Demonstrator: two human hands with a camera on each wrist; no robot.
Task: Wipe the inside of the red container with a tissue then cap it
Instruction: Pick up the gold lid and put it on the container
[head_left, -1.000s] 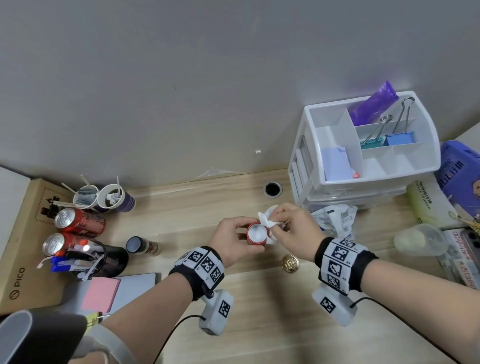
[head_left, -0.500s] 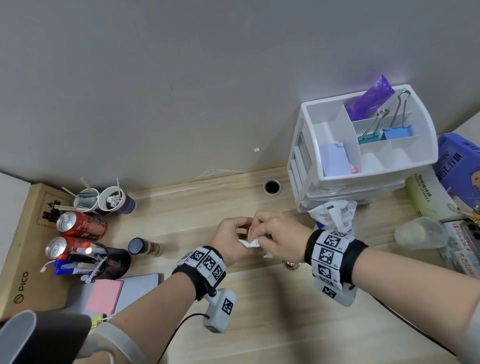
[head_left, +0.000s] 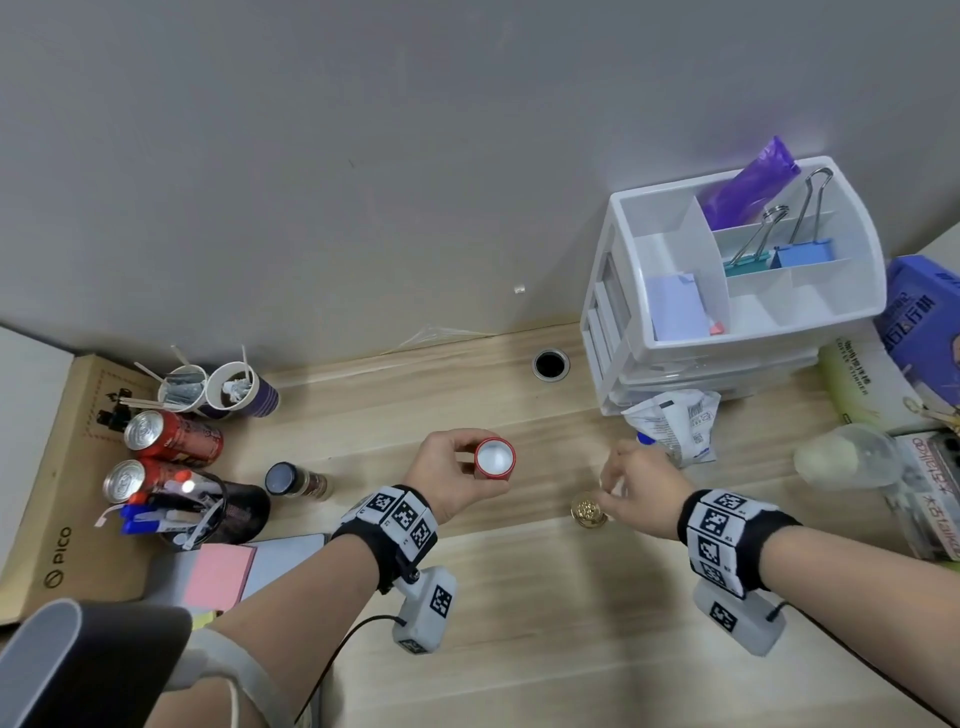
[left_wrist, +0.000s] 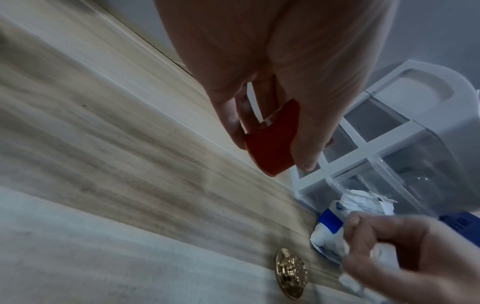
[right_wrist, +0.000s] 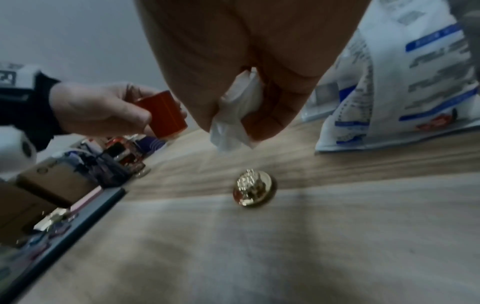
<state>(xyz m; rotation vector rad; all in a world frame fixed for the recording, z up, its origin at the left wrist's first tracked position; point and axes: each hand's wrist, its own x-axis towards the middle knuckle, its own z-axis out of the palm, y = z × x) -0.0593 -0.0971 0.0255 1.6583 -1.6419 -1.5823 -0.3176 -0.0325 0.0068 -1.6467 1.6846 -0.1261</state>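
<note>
My left hand (head_left: 448, 475) grips the small red container (head_left: 494, 458) above the desk, its open white inside facing up. In the left wrist view the red container (left_wrist: 272, 142) sits between thumb and fingers. My right hand (head_left: 631, 486) holds a crumpled white tissue (right_wrist: 233, 115) in its curled fingers, off to the right of the container and just above the gold cap (head_left: 588, 513). The gold cap (right_wrist: 253, 187) lies on the wooden desk, untouched. In the right wrist view the red container (right_wrist: 162, 114) shows at the left.
A torn white and blue tissue pack (head_left: 672, 423) lies in front of the white drawer organiser (head_left: 727, 291). Red cans (head_left: 171, 441), paper cups, a pen holder and a small dark jar (head_left: 291, 480) crowd the left. A clear bottle (head_left: 841, 462) and boxes stand at the right.
My right hand has pulled the tissue out of the container and moved right and down, over the gold cap. My left hand still holds the container, now uncovered.
</note>
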